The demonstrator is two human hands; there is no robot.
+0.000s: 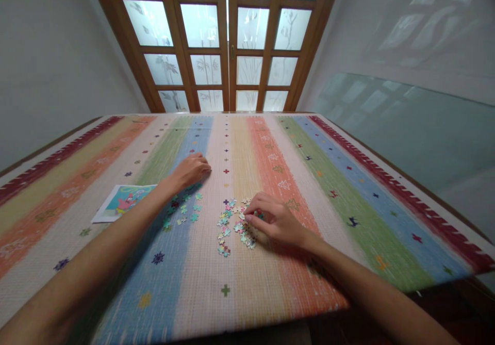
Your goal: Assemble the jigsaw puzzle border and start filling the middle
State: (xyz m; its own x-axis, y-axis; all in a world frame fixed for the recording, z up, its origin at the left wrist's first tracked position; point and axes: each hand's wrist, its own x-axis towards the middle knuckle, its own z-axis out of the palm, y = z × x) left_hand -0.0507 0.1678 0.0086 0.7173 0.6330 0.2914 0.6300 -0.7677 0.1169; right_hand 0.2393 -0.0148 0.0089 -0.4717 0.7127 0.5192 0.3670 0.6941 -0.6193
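Beyond a scattered group of green and teal puzzle pieces (194,217), my left hand (194,168) rests low over the cloth. Its fingers are curled together, and whatever they may hold is hidden. My right hand (275,220) reaches into a loose cluster of mixed-colour puzzle pieces (224,231). Thumb and forefinger are pinched on a small pale puzzle piece (242,215) at the cluster's right side. Part of the cluster lies hidden under that hand. Left of the green pieces lies a picture card (112,212) with a pink cartoon starfish, partly covered by my left forearm.
A striped tablecloth (226,262) with small printed figures covers the table, whose front edge is close to me. Behind the table stand wooden doors (229,66) with frosted panes. A pale glass board (406,123) leans along the right wall.
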